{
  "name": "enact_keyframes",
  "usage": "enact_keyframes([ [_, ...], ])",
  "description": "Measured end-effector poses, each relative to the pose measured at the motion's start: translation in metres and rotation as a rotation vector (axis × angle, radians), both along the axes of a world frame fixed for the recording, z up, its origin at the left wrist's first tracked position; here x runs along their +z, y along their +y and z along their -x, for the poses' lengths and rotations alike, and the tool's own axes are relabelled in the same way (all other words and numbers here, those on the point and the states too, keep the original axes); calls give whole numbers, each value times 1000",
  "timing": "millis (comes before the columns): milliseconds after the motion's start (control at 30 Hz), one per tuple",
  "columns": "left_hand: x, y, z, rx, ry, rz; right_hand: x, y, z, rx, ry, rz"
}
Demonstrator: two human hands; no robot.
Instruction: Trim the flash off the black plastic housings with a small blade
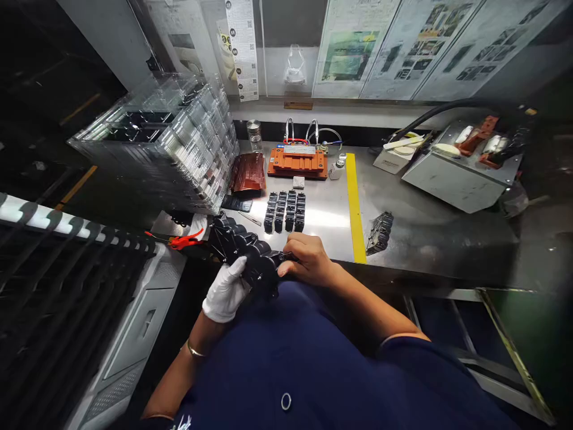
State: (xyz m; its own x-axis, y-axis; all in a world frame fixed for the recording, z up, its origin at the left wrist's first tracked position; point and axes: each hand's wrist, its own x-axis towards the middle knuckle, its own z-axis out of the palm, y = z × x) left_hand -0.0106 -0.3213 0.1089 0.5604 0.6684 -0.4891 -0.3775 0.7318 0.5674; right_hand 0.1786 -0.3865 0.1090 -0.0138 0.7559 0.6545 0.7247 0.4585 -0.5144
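Observation:
A black molded part point(246, 248) with a row of rounded sections is held tilted in front of my body, at the bench's front edge. My left hand point(226, 289), in a white glove, grips its lower side with the thumb on top. At the part's right end, the bare fingers of my right hand point(308, 258) are pinched together; whether they hold a small piece there is too small to tell. Several black ribbed pieces point(285, 212) stand in rows on the bench beyond my hands. Another black ribbed piece point(380, 232) lies right of the yellow strip point(356, 209).
Stacked clear trays point(192, 143) rise at the left. Red-handled pliers point(185, 240) lie left of the black part. An orange fixture point(298, 162), a small white bottle point(336, 169) and a glass jar point(254, 135) stand at the back. A grey machine point(461, 167) is at the right.

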Motion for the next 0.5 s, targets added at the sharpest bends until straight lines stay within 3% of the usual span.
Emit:
enact_keyframes([
  [133, -1, 2, 1, -3, -5, -10, 1, 1, 0, 70, -28, -51],
  [233, 3, 7, 4, -81, -48, 27, 0, 1, -3, 189, 100, -7],
  [300, 6, 12, 9, -224, -104, 110, -3, 3, -7, 186, 246, 24],
  [400, 10, 18, 14, -481, -142, 201, -10, 8, -18, 44, 484, 82],
  [500, 6, 20, 15, -628, -71, 232, -15, 11, -27, 139, 615, 248],
])
